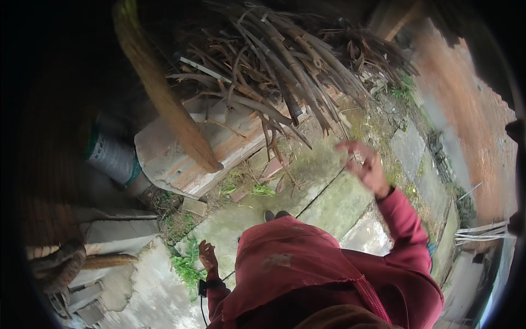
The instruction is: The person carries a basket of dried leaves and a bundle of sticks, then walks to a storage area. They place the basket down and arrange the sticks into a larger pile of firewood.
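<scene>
My right hand is stretched forward with its fingers apart, blurred by motion. It is nearest to the lower ends of a pile of dry sticks and bamboo poles; no stick shows in its grasp. Low on the left hangs my left hand, fingers loosely curled and apart, with nothing seen in it. A dark device with a cable sits at that wrist. The sticks lie across a brick and concrete ledge, their ends jutting over its front edge.
A thick wooden post slants down over the ledge. To its left lies a white and green sack or container. Mossy paving slabs run underfoot. Green plants grow beside my left hand. A reddish wall stands at right.
</scene>
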`<state>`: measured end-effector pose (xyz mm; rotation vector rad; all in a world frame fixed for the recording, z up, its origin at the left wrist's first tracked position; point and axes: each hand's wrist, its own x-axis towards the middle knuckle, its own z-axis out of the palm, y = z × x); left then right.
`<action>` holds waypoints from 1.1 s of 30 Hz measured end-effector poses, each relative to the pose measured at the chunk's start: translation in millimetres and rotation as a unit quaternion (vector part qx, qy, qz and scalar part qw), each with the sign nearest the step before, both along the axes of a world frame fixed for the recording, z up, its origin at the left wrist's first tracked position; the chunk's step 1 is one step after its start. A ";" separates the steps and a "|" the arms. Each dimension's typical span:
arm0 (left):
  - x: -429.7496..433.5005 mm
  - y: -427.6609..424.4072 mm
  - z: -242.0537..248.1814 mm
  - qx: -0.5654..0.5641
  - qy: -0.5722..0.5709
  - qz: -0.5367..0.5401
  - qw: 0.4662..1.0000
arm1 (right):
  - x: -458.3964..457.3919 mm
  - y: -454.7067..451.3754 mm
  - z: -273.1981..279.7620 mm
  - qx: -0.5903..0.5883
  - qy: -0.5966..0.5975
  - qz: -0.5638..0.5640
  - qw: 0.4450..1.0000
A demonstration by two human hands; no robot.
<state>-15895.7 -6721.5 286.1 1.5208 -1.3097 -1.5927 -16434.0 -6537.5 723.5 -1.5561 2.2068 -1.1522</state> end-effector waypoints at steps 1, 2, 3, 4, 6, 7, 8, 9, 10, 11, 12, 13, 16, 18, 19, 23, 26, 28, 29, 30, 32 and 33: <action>-14.3 -12.9 12.0 -0.055 0.020 -0.027 0.998 | -23.3 -19.7 20.0 0.000 0.104 -0.022 0.994; -28.9 -24.4 24.9 -0.073 0.029 -0.036 0.996 | -50.9 -38.7 34.7 0.023 0.105 -0.043 0.993; -43.8 -34.7 38.5 -0.096 0.059 -0.032 0.993 | -82.0 -57.3 44.2 -0.004 0.053 -0.044 0.998; -58.9 -43.8 52.6 -0.129 0.152 -0.047 0.979 | -115.2 -75.9 49.2 -0.024 0.005 -0.049 0.999; -88.3 -59.8 82.9 -0.111 0.143 -0.002 0.983 | -181.0 -114.1 48.8 0.032 0.020 -0.114 0.993; -102.8 -67.5 98.5 -0.097 0.137 0.031 0.985 | -210.1 -134.1 45.2 0.031 -0.026 -0.094 0.995; -117.0 -75.0 113.5 -0.147 0.127 0.024 0.981 | -234.2 -154.2 40.2 -0.021 -0.250 -0.016 0.968; -130.9 -82.5 127.8 -0.172 0.131 0.028 0.976 | -252.5 -174.0 34.8 0.018 -0.209 -0.041 0.977; -144.4 -89.7 141.5 -0.196 0.134 0.033 0.971 | -265.0 -193.0 29.7 0.118 -0.001 -0.098 0.988; -157.4 -96.4 154.5 -0.215 0.140 0.034 0.966 | -273.2 -210.5 25.4 0.177 0.063 -0.127 0.974; -169.8 -102.3 166.7 -0.218 0.147 0.048 0.964 | -279.2 -226.2 21.5 0.229 0.133 -0.157 0.951; -181.4 -107.0 177.7 -0.229 0.148 0.043 0.961 | -285.1 -239.6 17.4 0.253 0.148 -0.151 0.944; -211.3 -113.4 200.6 -0.231 0.169 0.045 0.957 | -316.8 -263.7 -6.8 0.282 0.154 -0.078 0.944; -226.0 -112.1 206.2 -0.227 0.188 0.032 0.955 | -357.6 -264.3 -40.2 0.189 0.180 -0.014 0.965; -232.0 -110.7 206.9 -0.219 0.212 0.025 0.952 | -384.4 -258.3 -61.7 0.163 0.131 0.024 0.978; -249.0 -104.2 204.3 -0.171 0.221 0.005 0.960 | -509.4 -219.1 -140.4 0.040 -0.026 0.078 0.996; -255.6 -102.8 204.2 -0.166 0.204 -0.018 0.965 | -547.2 -204.5 -148.5 -0.033 -0.329 0.095 0.939; -258.3 -105.1 207.5 -0.158 0.221 -0.041 0.962 | -515.8 -209.1 -119.1 0.072 -0.194 0.012 0.978; -259.0 -106.8 210.3 -0.157 0.201 -0.052 0.965 | -487.3 -214.3 -98.5 0.088 -0.162 0.011 0.983; -259.3 -109.0 213.7 -0.157 0.189 -0.063 0.967 | -456.2 -220.3 -78.3 0.123 -0.125 -0.007 0.985; -259.1 -114.2 221.3 -0.138 0.174 -0.073 0.972 | -404.4 -232.9 -51.7 0.102 0.015 -0.071 0.992; -258.5 -117.0 225.1 -0.147 0.240 -0.070 0.957 | -389.8 -238.9 -48.3 0.137 0.050 -0.153 0.977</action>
